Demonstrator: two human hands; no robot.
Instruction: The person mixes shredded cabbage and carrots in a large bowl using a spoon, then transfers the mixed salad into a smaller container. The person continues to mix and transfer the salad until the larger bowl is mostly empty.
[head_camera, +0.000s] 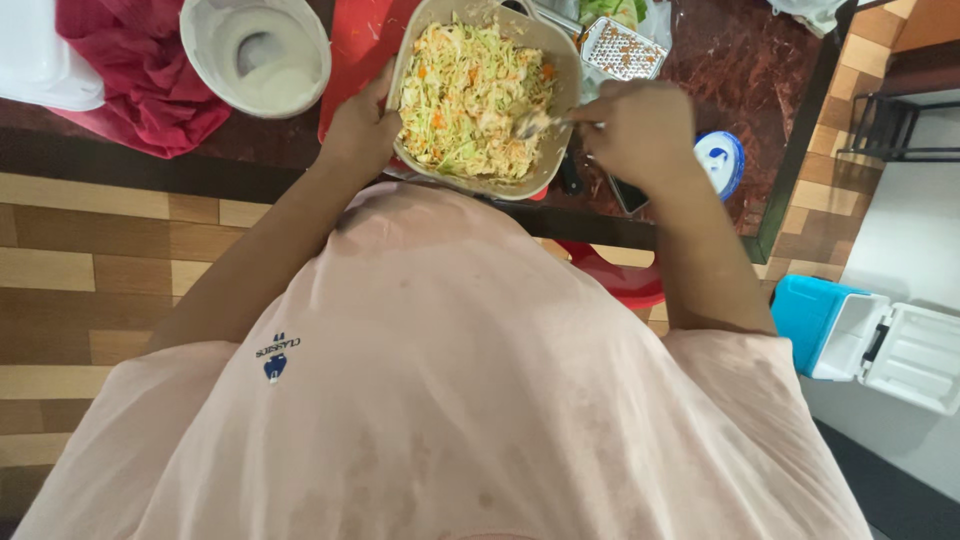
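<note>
I see the left hand (358, 125) pressed flat against the left wall of the beige bowl (560, 60), its grip spread on the rim and not closed around anything, while the bowl, full of shredded salad (470, 95), stands on the dark worktop (760, 70) just before the body. The right hand (640, 125) has its grip pinched on a metal utensil (535, 123), probably a fork, whose tip lies in the salad. A white bowl (300, 40) stands left, a grater (622, 48) behind.
</note>
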